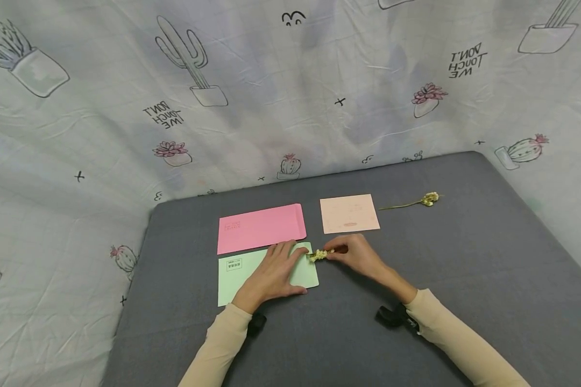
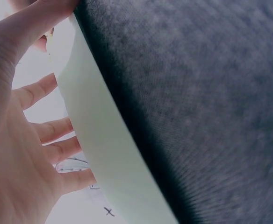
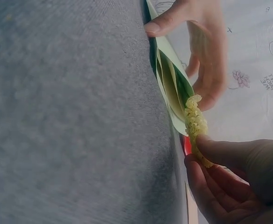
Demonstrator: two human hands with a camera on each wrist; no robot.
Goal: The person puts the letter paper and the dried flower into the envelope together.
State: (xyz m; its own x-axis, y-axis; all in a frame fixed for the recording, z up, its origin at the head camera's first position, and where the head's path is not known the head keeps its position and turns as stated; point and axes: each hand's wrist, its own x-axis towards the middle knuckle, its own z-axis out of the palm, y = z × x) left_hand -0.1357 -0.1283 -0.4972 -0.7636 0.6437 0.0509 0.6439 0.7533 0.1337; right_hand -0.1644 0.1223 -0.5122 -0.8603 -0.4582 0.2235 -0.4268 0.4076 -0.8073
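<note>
My left hand (image 1: 273, 271) rests on a light green envelope (image 1: 232, 287), fingers spread over its top and thumb by the near edge. In the right wrist view the mouth of this envelope (image 3: 162, 49) gapes, with pale paper layers inside. Between thumb and fingertips, my right hand (image 1: 360, 255) pinches a dried flower (image 3: 195, 119) with small pale yellow blossoms. The blossom end lies right at the envelope's mouth. In the left wrist view, the left fingers (image 2: 57, 128) reach the envelope's surface.
A pink envelope (image 1: 261, 228) lies just beyond the green one. To its right is a peach-coloured card or envelope (image 1: 349, 214), then another dried flower (image 1: 428, 199) on a long stem. The grey tabletop (image 1: 465, 258) meets a patterned cloth (image 1: 319, 107) behind.
</note>
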